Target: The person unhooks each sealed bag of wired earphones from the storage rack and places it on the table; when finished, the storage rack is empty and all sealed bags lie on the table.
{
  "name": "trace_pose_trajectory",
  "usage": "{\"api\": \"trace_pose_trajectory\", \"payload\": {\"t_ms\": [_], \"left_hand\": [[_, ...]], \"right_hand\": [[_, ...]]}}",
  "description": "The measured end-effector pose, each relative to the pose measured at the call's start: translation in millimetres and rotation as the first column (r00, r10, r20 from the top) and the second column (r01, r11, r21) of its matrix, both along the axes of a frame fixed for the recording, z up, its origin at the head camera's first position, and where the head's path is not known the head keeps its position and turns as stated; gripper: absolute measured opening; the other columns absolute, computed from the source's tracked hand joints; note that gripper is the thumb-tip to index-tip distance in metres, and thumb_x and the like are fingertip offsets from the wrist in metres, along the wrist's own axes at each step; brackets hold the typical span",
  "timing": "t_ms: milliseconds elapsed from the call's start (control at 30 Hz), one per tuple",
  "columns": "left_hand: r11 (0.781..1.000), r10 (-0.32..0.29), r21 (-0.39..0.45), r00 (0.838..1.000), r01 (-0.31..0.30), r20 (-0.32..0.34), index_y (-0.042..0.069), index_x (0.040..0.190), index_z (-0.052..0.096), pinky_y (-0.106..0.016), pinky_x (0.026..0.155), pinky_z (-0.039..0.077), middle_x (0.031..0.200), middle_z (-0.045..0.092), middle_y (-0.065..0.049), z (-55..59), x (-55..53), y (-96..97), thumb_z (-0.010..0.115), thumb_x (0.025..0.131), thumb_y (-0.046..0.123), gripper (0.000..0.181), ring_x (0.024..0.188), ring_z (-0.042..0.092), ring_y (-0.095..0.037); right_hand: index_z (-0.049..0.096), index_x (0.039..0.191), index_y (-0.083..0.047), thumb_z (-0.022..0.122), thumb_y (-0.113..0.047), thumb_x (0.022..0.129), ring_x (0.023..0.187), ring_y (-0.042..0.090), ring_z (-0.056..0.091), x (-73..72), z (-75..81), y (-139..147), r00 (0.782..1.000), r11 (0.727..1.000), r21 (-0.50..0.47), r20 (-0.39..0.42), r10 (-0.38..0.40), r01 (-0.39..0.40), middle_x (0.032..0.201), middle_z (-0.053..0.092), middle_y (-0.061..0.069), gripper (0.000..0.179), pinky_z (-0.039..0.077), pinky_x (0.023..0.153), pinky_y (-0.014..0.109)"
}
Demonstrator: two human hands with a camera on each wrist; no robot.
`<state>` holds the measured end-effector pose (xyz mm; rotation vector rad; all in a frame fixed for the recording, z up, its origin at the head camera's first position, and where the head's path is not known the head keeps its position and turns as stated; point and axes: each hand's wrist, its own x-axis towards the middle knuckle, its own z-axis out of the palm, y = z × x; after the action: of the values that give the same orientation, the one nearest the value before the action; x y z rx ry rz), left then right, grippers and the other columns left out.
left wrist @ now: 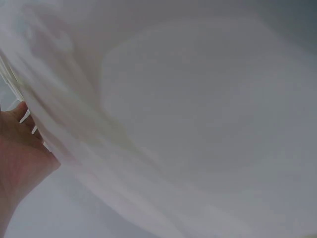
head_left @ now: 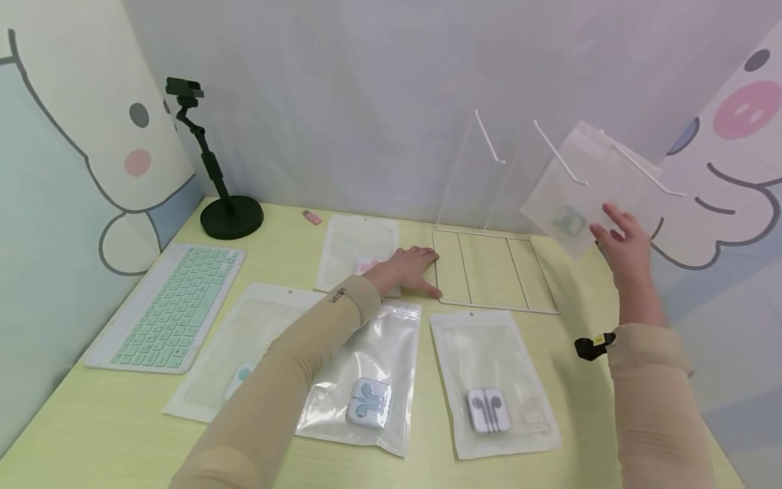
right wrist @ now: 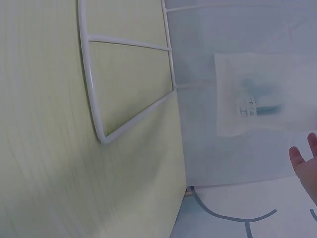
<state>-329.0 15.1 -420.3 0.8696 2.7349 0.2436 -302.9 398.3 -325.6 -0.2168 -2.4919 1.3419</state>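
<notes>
A translucent zip bag with a teal earphone set hangs tilted at the rightmost hook of a white wire display rack. My right hand is beside the bag's lower right part, fingers loosely extended. In the right wrist view the fingertips of this hand appear just off the bag. On the table my left hand rests at the left rod of the rack's base, thumb and fingers spread. The left wrist view shows that hand beside a blurred whitish surface.
Bagged earphones lie in front: a grey set in one bag, a blue set in a glossy bag, another bag partly under the left sleeve. Behind are a pink-set bag, a pink USB stick, a keyboard and a black stand.
</notes>
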Motion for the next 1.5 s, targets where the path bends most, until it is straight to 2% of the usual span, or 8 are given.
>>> {"api": "trace_pose_trajectory", "payload": {"t_ms": [233,433,700,867,967,1133,1367,1500], "left_hand": [[1.000,0.002,-0.014,1.000,-0.002,-0.011,0.019,0.150,0.024,-0.056,0.111,0.020,0.157,0.019,-0.002,-1.3,0.5,0.8,0.058,0.075,0.072,0.099,0.143,0.020,-0.025],[1.000,0.001,-0.016,1.000,-0.001,-0.011,0.019,0.150,0.024,-0.055,0.111,0.021,0.157,0.019,-0.002,-2.3,-0.1,1.3,0.057,0.074,0.073,0.099,0.143,0.020,-0.025],[1.000,0.003,-0.019,1.000,-0.003,-0.020,0.019,0.150,0.024,-0.055,0.111,0.021,0.157,0.019,-0.002,-2.2,-2.0,0.8,0.057,0.074,0.075,0.100,0.143,0.020,-0.025],[1.000,0.004,-0.014,1.000,-0.004,-0.019,0.019,0.150,0.024,-0.055,0.111,0.021,0.157,0.019,-0.002,-2.1,-1.8,0.3,0.057,0.074,0.074,0.099,0.143,0.020,-0.025],[1.000,0.001,-0.006,1.000,-0.001,-0.014,0.018,0.150,0.025,-0.055,0.111,0.022,0.157,0.020,-0.002,-1.7,-0.8,0.5,0.058,0.074,0.073,0.099,0.143,0.020,-0.025],[1.000,-0.004,0.007,1.000,0.004,-0.007,0.017,0.150,0.024,-0.056,0.111,0.021,0.157,0.019,-0.003,-2.3,-0.4,1.2,0.059,0.074,0.072,0.100,0.143,0.020,-0.026],[1.000,0.000,-0.007,1.000,0.000,-0.009,0.017,0.150,0.024,-0.054,0.111,0.021,0.157,0.019,-0.003,-2.1,-0.3,1.1,0.059,0.074,0.073,0.101,0.143,0.020,-0.025],[1.000,0.000,-0.003,1.000,0.000,-0.014,0.017,0.150,0.024,-0.055,0.111,0.021,0.157,0.019,-0.003,-2.4,-1.1,0.6,0.059,0.074,0.073,0.101,0.143,0.020,-0.026]], "right_hand": [[0.042,0.139,-0.036,0.061,-0.027,0.091,0.138,0.020,0.034,6.8,-2.1,4.2,0.999,0.998,-0.059,-0.040,-0.030,0.028,0.151,0.029,-0.008,0.052,0.037,0.098,0.011],[0.050,0.137,-0.024,0.065,-0.010,0.088,0.130,0.010,0.040,12.9,-2.0,7.4,0.986,0.995,-0.100,-0.158,-0.043,0.027,0.138,0.043,-0.007,0.053,0.038,0.099,0.013],[0.062,0.125,-0.015,0.069,0.003,0.081,0.107,0.007,0.051,23.6,4.5,9.2,0.952,0.969,-0.248,-0.293,-0.092,0.018,0.123,0.054,-0.008,0.048,0.043,0.077,0.006],[0.065,0.118,-0.001,0.068,0.014,0.077,0.094,0.008,0.052,33.4,7.1,12.8,0.909,0.924,-0.372,-0.411,-0.073,-0.094,0.113,0.061,-0.003,0.044,0.045,0.071,0.005],[0.066,0.114,0.004,0.069,0.016,0.074,0.079,0.008,0.042,36.6,5.4,20.0,0.872,0.923,-0.363,-0.484,-0.073,-0.124,0.104,0.063,-0.001,0.041,0.041,0.063,0.006],[0.067,0.111,0.006,0.070,0.015,0.074,0.071,0.008,0.034,41.3,4.2,34.9,0.840,0.962,-0.268,-0.533,-0.099,-0.056,0.096,0.063,-0.004,0.038,0.034,0.057,0.009],[0.067,0.113,0.003,0.071,0.014,0.074,0.080,0.007,0.043,52.1,9.4,44.9,0.859,0.984,-0.179,-0.499,-0.114,0.027,0.097,0.059,-0.006,0.041,0.040,0.065,0.006],[0.065,0.113,0.008,0.069,0.018,0.073,0.089,0.009,0.054,56.6,12.3,47.8,0.847,0.962,-0.265,-0.526,-0.083,-0.070,0.103,0.059,0.000,0.042,0.047,0.071,0.007]]}}
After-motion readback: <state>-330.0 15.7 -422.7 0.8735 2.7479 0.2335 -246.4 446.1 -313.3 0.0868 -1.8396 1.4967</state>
